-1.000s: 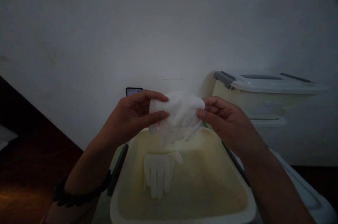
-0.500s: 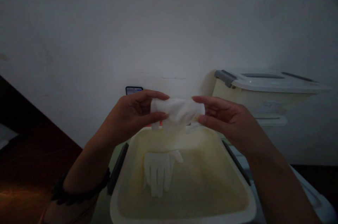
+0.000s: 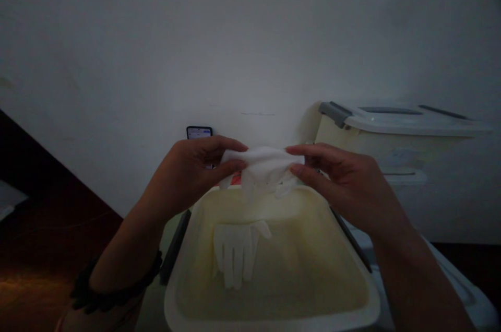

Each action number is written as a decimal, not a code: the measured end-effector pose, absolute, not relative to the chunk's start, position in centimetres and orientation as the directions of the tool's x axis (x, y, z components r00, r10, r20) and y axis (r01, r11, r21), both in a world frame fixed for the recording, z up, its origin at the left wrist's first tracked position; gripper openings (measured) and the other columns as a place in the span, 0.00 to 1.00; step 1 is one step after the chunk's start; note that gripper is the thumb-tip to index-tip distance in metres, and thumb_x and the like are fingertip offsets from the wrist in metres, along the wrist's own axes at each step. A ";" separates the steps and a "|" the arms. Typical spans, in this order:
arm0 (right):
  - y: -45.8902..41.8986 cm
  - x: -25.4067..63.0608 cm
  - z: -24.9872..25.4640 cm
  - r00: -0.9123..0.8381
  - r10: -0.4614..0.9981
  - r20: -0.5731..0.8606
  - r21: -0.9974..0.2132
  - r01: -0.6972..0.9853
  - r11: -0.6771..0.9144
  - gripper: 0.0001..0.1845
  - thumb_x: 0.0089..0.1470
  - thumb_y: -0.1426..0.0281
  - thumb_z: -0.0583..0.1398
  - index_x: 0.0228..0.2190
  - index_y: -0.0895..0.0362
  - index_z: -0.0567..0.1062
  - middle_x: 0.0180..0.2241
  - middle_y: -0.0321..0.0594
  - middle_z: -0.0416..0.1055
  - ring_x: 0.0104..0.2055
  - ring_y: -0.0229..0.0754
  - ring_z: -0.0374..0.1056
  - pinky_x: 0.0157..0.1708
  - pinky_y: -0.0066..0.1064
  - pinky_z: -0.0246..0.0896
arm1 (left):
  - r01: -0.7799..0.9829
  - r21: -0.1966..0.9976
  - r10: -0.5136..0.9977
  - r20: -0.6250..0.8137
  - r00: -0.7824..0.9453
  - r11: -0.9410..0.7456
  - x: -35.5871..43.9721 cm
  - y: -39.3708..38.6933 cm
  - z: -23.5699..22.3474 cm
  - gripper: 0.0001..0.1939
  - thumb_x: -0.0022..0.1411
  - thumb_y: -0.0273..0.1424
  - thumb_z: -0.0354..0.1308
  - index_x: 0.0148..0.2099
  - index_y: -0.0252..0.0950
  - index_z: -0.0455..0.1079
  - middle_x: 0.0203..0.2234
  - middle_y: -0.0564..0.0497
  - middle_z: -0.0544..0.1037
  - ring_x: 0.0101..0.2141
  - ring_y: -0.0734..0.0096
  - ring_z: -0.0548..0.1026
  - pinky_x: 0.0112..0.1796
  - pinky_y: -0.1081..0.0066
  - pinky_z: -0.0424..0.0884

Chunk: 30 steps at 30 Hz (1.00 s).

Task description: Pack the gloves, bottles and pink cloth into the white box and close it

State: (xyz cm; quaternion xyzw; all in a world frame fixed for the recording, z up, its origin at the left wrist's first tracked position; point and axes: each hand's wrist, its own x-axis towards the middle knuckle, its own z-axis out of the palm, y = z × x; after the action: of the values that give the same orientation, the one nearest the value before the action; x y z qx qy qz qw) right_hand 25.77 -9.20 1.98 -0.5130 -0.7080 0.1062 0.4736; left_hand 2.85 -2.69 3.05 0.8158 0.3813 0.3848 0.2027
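A white glove (image 3: 264, 165) is stretched sideways between my two hands, its fingers hanging down above the far rim of a cream plastic box (image 3: 270, 322). My left hand (image 3: 191, 173) pinches its left end between thumb and fingers. On the right end, my right hand (image 3: 336, 178) has the same kind of pinch. Inside the open box another white glove (image 3: 236, 253) lies toward the left, fingers pointing at me. Behind the held glove, a small red thing (image 3: 236, 179) shows only in part.
Against the pale wall behind my left hand stands a phone (image 3: 199, 132) with its screen lit. To the right is a lidded storage box (image 3: 391, 146) with grey latches. Dark handles (image 3: 175, 248) flank the open box. A dark brown surface is at lower left.
The held glove is now folded differently, its upper edge drooping at the ends and its fingers hanging more visibly. Both hands stay almost in place; the glove in the box has not moved.
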 end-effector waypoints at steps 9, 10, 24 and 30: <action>-9.0 25.9 1.7 -0.028 0.835 0.549 -0.644 0.622 0.445 0.15 0.52 0.67 0.63 0.43 0.55 0.77 0.28 0.34 0.69 0.28 0.35 0.66 0.29 0.29 0.60 | 0.423 0.570 0.708 0.529 0.467 -0.705 2.8 -2.5 3.2 0.07 0.55 0.33 0.63 0.36 0.37 0.75 0.20 0.59 0.74 0.21 0.81 0.69 0.24 0.81 0.64; -9.0 25.8 1.8 -0.031 0.833 0.552 -0.628 0.641 0.441 0.15 0.52 0.67 0.63 0.43 0.55 0.77 0.27 0.33 0.69 0.28 0.34 0.65 0.29 0.28 0.60 | 0.430 0.567 0.710 0.519 0.475 -0.702 2.8 -2.5 3.2 0.07 0.55 0.33 0.63 0.37 0.38 0.75 0.20 0.59 0.74 0.21 0.81 0.69 0.24 0.81 0.64; -9.2 25.7 2.0 -0.041 0.873 0.486 -0.699 0.582 0.416 0.10 0.54 0.61 0.61 0.30 0.56 0.71 0.28 0.36 0.69 0.28 0.36 0.65 0.27 0.29 0.59 | 0.537 0.381 0.650 0.561 0.513 -0.752 2.6 -2.6 3.7 0.06 0.56 0.34 0.61 0.34 0.37 0.76 0.25 0.56 0.67 0.24 0.79 0.66 0.26 0.78 0.63; -9.5 24.1 1.7 -0.018 0.844 0.536 -0.683 0.579 0.446 0.08 0.52 0.66 0.62 0.27 0.55 0.68 0.24 0.31 0.66 0.25 0.32 0.62 0.23 0.24 0.58 | 0.453 0.626 0.750 0.358 0.556 -0.635 3.1 -3.2 3.3 0.14 0.61 0.37 0.56 0.47 0.38 0.63 0.18 0.61 0.71 0.20 0.77 0.70 0.22 0.79 0.64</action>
State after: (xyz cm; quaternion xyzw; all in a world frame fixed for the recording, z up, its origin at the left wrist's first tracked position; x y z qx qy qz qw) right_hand 24.06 -9.54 1.70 -0.5082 -0.7000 0.1372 0.4826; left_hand 3.07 -3.25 3.29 0.8491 0.3543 0.3103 0.2391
